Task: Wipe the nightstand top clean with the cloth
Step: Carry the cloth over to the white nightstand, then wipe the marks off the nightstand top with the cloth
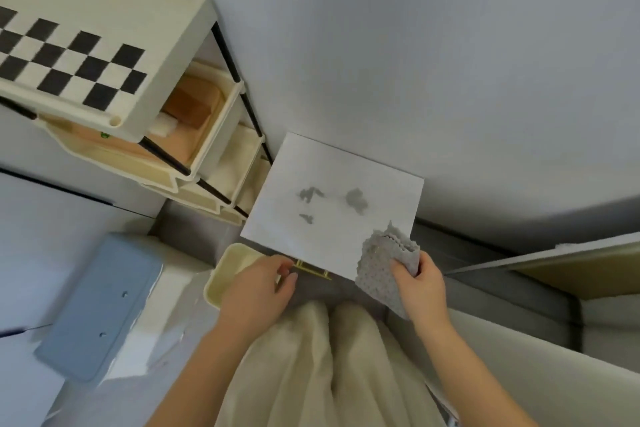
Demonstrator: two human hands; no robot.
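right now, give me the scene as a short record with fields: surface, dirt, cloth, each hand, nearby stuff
surface: white nightstand top, set against the wall
dirt: three grey smudges near its middle, not yet wiped
cloth: grey dotted cloth, over the near right corner of the top
right hand: right hand gripping the cloth
left hand: left hand at the gold drawer handle, front edge
nearby: cream shelf cart with checkered top on the left
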